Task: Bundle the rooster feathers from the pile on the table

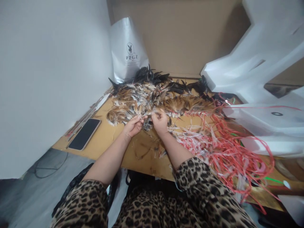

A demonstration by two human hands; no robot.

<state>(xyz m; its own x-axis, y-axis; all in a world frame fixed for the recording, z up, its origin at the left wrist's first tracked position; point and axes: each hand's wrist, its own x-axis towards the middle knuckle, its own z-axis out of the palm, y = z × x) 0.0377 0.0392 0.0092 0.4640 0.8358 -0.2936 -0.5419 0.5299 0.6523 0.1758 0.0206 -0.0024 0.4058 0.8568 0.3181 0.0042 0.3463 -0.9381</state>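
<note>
A wide heap of brown, white and black feathers point(152, 95) lies across the far part of a wooden table point(114, 139). My left hand point(133, 125) and my right hand point(160, 122) meet at the heap's near edge. Each pinches a small tuft of feathers point(148, 117) between thumb and fingers, the two hands almost touching. To the right of my right forearm spreads a tangle of red and white plastic strings point(220, 145), reaching over the table's front edge.
A dark phone point(85, 134) lies face up at the table's left, beside long metal strips point(87, 115). A silver bag point(128, 50) leans on the back wall. White foam pieces point(261, 72) crowd the right side. A white wall stands at the left.
</note>
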